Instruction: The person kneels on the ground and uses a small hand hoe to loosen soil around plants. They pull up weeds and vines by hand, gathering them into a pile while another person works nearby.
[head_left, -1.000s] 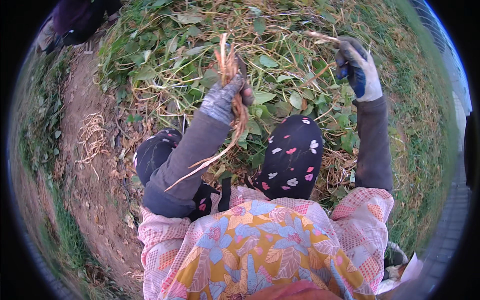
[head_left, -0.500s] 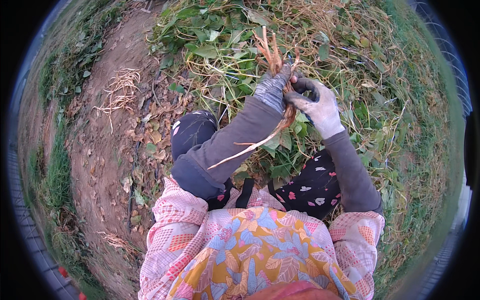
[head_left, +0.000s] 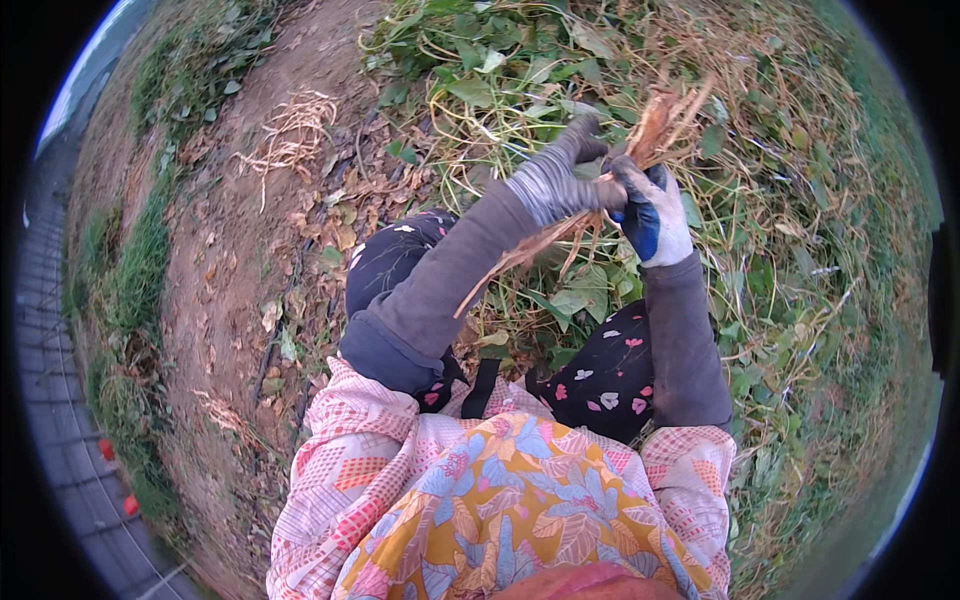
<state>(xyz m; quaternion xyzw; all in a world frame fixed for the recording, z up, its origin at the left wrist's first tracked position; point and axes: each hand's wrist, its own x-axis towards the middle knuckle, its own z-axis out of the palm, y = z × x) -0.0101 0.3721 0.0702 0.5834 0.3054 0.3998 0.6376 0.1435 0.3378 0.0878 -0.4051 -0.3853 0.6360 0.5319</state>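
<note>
A bunch of long, dry, tan bean pods (head_left: 655, 122) slants across in front of me, its thin ends trailing down past my left forearm. My right hand (head_left: 650, 212), in a pale glove with dark and blue patches, is closed around the bunch. Beside it, my left hand (head_left: 560, 170) wears a grey striped glove and is somewhat smeared by motion. Its fingers look stretched out and apart, pointing away from me, with the lower part of the hand against the pods. Part of the bunch is hidden behind both hands.
Leafy green and yellowing vines (head_left: 800, 200) cover the ground ahead and to the right. On the brown soil (head_left: 220, 300) at left lies a pile of similar tan pods (head_left: 295, 130), with a smaller pile (head_left: 225, 412) nearer. My knees in dark flowered trousers (head_left: 600, 375) flank the vines.
The bunch has passed from my left hand into my right, and its upper end now leans right. My left fingers have loosened from it. The view has turned, shifting the ground rightward.
</note>
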